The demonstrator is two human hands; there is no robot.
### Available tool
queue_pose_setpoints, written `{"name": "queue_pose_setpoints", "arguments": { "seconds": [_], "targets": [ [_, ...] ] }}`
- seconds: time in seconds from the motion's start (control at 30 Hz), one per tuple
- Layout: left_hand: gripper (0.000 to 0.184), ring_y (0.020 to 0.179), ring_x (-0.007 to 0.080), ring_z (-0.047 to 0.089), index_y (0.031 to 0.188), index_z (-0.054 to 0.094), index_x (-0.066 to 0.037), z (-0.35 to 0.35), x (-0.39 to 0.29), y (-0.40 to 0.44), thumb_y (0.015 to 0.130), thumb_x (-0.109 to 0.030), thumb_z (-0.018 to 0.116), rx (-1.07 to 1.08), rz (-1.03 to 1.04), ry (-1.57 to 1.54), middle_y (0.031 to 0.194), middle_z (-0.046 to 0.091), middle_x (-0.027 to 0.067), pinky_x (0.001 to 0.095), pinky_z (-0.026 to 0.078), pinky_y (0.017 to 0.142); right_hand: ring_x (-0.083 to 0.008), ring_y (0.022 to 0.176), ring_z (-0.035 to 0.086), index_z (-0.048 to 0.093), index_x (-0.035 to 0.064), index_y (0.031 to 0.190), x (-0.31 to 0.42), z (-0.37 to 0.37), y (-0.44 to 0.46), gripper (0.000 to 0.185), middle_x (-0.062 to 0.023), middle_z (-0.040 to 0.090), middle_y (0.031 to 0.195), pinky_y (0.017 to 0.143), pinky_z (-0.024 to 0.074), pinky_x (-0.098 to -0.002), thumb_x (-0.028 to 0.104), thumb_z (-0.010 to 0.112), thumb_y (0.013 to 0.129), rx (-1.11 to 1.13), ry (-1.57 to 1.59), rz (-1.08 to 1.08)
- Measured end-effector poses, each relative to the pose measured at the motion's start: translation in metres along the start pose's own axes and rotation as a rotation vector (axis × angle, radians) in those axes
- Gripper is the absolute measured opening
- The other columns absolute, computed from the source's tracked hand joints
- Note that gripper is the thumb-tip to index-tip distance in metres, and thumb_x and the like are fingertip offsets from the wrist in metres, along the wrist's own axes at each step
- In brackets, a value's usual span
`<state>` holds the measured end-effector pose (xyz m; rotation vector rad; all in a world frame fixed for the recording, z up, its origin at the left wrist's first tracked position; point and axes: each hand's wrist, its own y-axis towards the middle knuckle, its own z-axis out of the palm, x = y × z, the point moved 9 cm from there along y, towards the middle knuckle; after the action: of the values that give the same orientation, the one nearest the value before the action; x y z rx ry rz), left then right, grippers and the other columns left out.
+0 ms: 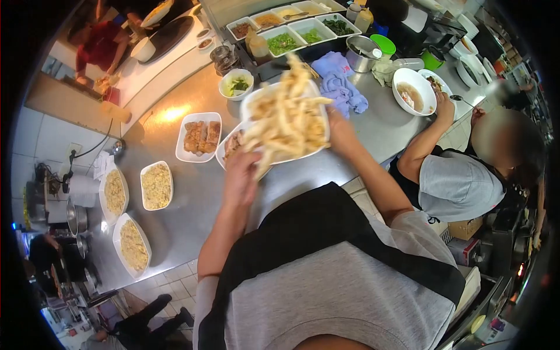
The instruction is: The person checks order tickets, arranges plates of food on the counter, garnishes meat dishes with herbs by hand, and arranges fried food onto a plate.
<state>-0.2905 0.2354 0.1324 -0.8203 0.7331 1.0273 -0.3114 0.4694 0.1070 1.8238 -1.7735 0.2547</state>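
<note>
My right hand point(343, 131) grips the right side of a white bowl point(314, 88) heaped with pale yellow strips of food point(286, 119) that look like fries. Some strips stand above the rim, blurred by motion. At the bowl's near left edge, my left hand point(240, 178) has its fingers closed on the bowl, with a strip hanging beside them. Partly hidden under the bowl is another white dish point(221, 154) with pieces of meat. Just to the left sits a white dish of sliced browned meat point(202, 137).
White dishes of yellow rice point(156, 185) stand on the steel counter point(186, 233) at left. Beyond my hands are a bowl of greens point(237, 85), blue cloths point(341, 87) and topping trays point(280, 42). On the right, a co-worker point(461, 181) handles a plate near a soup bowl point(413, 93).
</note>
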Motion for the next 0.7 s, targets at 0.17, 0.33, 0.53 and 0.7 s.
{"name": "queue_pose_setpoints", "arguments": {
  "seconds": [0.17, 0.33, 0.53, 0.7],
  "targets": [
    [0.031, 0.077, 0.0122, 0.059, 0.110, 0.055, 0.003, 0.049, 0.093, 0.045, 0.080, -0.001, 0.049, 0.063, -0.125, 0.039, 0.095, 0.061, 0.0063, 0.0241, 0.047, 0.064, -0.0331, 0.098, 0.058, 0.066, 0.0116, 0.102, -0.132, -0.028, 0.039, 0.024, -0.0137, 0.058, 0.115, 0.087, 0.0468, -0.0386, 0.010, 0.056, 0.080, -0.148, -0.166, -0.011],
    [0.032, 0.076, 0.0117, 0.057, 0.111, 0.054, 0.003, 0.051, 0.145, 0.075, 0.080, -0.002, 0.049, 0.058, -0.201, 0.100, 0.094, 0.060, 0.0072, 0.0246, 0.046, 0.065, -0.0322, 0.092, 0.060, 0.067, 0.0101, 0.098, -0.124, -0.074, 0.040, 0.021, -0.0149, 0.062, 0.105, 0.082, 0.0477, -0.0396, 0.009, 0.057, 0.080, -0.129, 0.043, 0.136],
    [0.040, 0.086, 0.0140, 0.055, 0.119, 0.046, 0.003, 0.040, 0.134, 0.074, 0.084, -0.013, 0.059, 0.041, -0.083, 0.195, 0.106, 0.057, 0.0082, 0.0281, 0.048, 0.073, -0.0324, 0.083, 0.062, 0.069, 0.0089, 0.091, -0.089, -0.089, 0.032, 0.017, -0.0148, 0.064, 0.094, 0.074, 0.0481, -0.0407, 0.018, 0.057, 0.082, -0.088, -0.004, 0.110],
    [0.046, 0.083, 0.0207, 0.056, 0.121, 0.043, 0.000, 0.069, 0.071, 0.025, 0.082, -0.011, 0.064, 0.056, 0.482, 0.937, 0.107, 0.054, 0.0122, 0.0324, 0.048, 0.071, -0.0325, 0.076, 0.062, 0.069, 0.0108, 0.094, -0.130, -0.060, 0.067, 0.024, -0.0158, 0.065, 0.083, 0.071, 0.0478, -0.0400, 0.030, 0.059, 0.082, -0.047, -0.044, 0.258]
  ]
}}
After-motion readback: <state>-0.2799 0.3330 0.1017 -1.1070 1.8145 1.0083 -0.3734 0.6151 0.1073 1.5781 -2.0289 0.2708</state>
